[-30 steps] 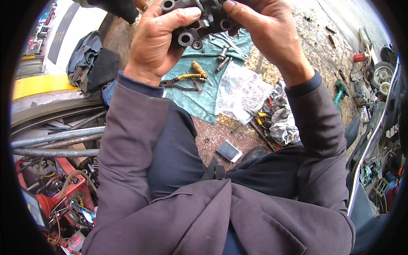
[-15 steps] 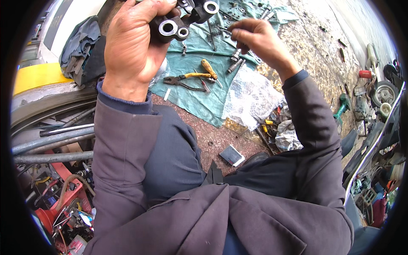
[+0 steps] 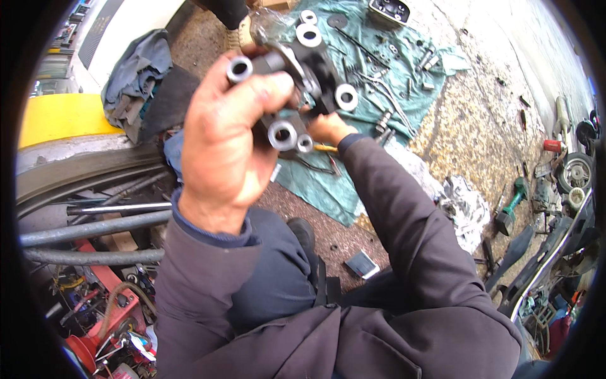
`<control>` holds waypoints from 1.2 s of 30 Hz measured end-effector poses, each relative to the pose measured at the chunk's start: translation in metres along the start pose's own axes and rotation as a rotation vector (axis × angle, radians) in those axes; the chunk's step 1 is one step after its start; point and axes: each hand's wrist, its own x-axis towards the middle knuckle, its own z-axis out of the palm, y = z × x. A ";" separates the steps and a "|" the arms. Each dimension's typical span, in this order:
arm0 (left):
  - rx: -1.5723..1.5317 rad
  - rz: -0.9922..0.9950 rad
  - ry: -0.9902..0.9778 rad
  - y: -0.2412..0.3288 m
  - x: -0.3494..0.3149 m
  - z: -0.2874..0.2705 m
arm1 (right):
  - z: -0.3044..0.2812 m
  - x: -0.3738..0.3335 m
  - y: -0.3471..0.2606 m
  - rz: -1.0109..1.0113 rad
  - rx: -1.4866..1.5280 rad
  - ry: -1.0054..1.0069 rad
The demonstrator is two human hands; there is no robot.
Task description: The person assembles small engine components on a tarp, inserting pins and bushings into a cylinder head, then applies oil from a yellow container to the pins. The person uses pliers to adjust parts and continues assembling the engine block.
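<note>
A dark metal casting (image 3: 323,74) with several bright ringed bores is held up in front of me by my left hand (image 3: 221,126). The thumb of that hand lies across the casting, with the fingers wrapped behind it. Close behind the casting's lower right side is my right hand (image 3: 329,129). Its fingers are hidden by the casting, so I cannot tell whether they hold or touch anything. Below the two hands, a teal cloth (image 3: 322,192) lies on the ground. Pliers (image 3: 325,148) with a yellow handle show there in part.
Bolts, rods and small metal parts lie on the far cloth, near a metal box (image 3: 389,11). Crumpled plastic (image 3: 464,215) and a green power tool (image 3: 512,205) lie right. A phone (image 3: 362,265) rests near my legs. Metal pipes (image 3: 95,227) and a grey rag (image 3: 136,79) are left.
My left hand has brought the casting lower and to the right. My right hand has come left from over the cloth to behind the casting. The whole view has shifted, showing more far ground.
</note>
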 end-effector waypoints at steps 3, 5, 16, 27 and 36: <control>0.011 -0.099 0.044 0.005 0.001 -0.005 | 0.027 0.019 -0.003 -0.100 -0.028 0.191; -0.011 -0.163 -0.007 0.009 -0.002 -0.010 | 0.037 0.022 0.001 -0.066 -0.045 0.196; -0.003 -0.134 0.001 0.014 -0.001 -0.014 | 0.033 0.010 0.016 0.037 0.149 0.418; -0.015 0.113 -0.046 -0.015 0.008 0.026 | -0.132 -0.132 -0.048 -0.322 2.236 0.656; 0.048 0.325 -0.115 -0.053 -0.003 0.087 | -0.177 -0.237 -0.118 -0.381 2.152 0.464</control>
